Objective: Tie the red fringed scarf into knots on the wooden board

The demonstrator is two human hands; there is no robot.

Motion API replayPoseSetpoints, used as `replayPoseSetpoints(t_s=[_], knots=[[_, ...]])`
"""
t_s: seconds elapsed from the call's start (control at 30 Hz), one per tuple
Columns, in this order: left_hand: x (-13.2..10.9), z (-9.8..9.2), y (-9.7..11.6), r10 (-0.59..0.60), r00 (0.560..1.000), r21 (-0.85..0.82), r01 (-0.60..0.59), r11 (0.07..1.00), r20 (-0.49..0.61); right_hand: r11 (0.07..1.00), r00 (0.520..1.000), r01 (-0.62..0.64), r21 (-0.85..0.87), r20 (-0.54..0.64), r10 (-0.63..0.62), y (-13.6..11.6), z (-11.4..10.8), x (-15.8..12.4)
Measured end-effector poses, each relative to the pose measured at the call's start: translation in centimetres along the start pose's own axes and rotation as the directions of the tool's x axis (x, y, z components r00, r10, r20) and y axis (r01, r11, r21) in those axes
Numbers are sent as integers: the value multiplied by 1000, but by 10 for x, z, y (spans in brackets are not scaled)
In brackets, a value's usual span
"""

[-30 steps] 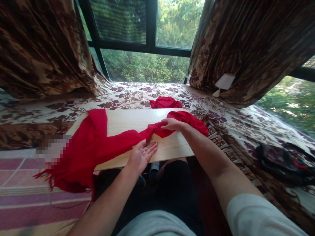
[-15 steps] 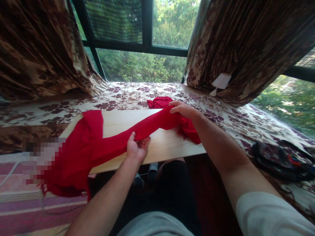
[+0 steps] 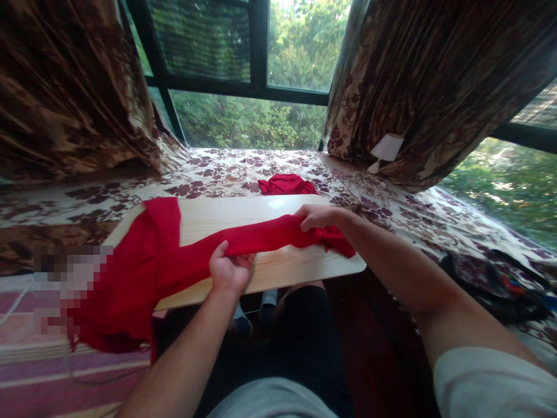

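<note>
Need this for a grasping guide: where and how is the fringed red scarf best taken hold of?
Probably the near edge of the scarf, mid-strip, from the near side, thumb above, fingers beneath, as the left hand has it. There it runs narrow along the wooden board; its left end spreads wide past the board's edge.

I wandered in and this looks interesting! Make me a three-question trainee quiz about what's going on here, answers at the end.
1. True or false: the person's left hand and right hand both hold the red scarf.
2. What lies beneath the stretch of scarf between the hands?
A) a metal tray
B) a pale wooden board
C) a black rug
3. Fill in the blank: the lampshade in front of the curtain on the right is ____ in colour.

Key:
1. True
2. B
3. White
</note>
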State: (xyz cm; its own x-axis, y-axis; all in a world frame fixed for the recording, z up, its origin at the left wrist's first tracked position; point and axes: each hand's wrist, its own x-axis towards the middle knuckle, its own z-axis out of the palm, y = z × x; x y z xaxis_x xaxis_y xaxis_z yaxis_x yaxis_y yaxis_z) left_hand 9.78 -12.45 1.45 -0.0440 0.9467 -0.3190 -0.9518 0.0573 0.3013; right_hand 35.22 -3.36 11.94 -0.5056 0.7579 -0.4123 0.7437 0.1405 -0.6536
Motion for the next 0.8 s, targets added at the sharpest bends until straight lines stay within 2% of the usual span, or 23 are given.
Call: replayPoseSetpoints(t_s=[0.1, 0.2, 0.27, 0.33, 0.43, 0.53, 0.63, 0.77, 0.8], knots=[[-3, -3, -2, 6, 999, -4, -6, 1000, 33, 926, 995, 91, 365, -76, -68, 5, 0, -4], [-4, -6, -3, -14, 999, -3, 14, 1000, 33, 889, 997, 81, 452, -52, -65, 4, -2, -7], [-3, -7, -4, -22, 1000, -10, 22, 1000, 8, 935, 999, 25, 354, 12, -31, 3, -1, -6], [-3, -8, -5, -19, 1000, -22, 18, 1000, -12, 986, 999, -18, 164, 49, 10, 2, 3, -2], [-2, -9, -6, -9, 1000, -38, 9, 999, -15, 1000, 999, -17, -24, 36, 18, 3, 12, 7], [-1, -9, -6, 1, 1000, -55, -2, 999, -19, 999, 1000, 25, 21, -16, -25, 2, 20, 14], [-1, -9, -6, 9, 1000, -57, -9, 998, -17, 995, 1000, -7, 100, 11, 6, -5, 23, 18], [-2, -8, -6, 8, 1000, -54, -9, 998, -10, 993, 994, -93, -77, 56, 97, -14, 24, 21], [-3, -8, -6, 8, 1000, -55, -9, 998, -6, 994, 993, -91, -65, 63, 95, -15, 24, 21]])
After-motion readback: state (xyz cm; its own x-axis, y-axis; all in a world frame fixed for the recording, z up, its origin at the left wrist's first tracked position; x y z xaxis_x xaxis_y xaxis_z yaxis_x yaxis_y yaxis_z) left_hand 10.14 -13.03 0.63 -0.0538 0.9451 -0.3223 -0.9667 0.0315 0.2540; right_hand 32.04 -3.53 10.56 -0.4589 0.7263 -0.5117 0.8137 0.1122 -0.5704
